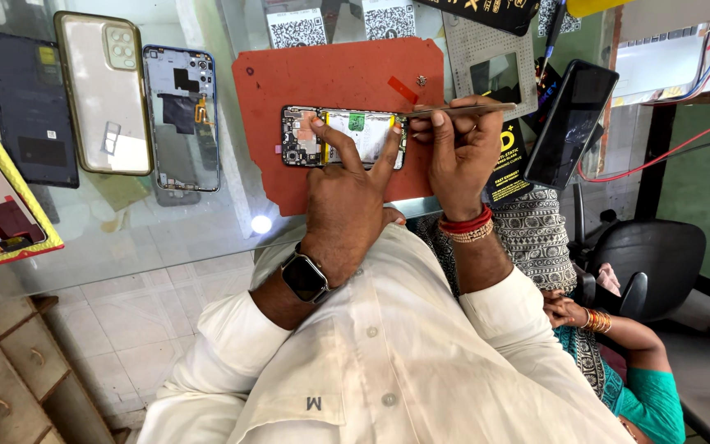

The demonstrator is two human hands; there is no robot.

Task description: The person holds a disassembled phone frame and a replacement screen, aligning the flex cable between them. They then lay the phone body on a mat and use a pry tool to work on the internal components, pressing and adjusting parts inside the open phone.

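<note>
Opened phone (pixel 344 136) under left hand (pixel 347 193), right hand (pixel 459 152) gripping tweezers (pixel 462 108)

Opened phone (pixel 344 136) lies flat on red mat (pixel 330 82).

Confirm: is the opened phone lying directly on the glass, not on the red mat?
No, the opened phone lies on the red mat, pinned there by the left hand while the right hand holds tweezers.

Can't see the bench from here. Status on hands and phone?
Left hand pins opened phone on red mat. Right hand holds tweezers at its edge. Nothing in the way.
</note>
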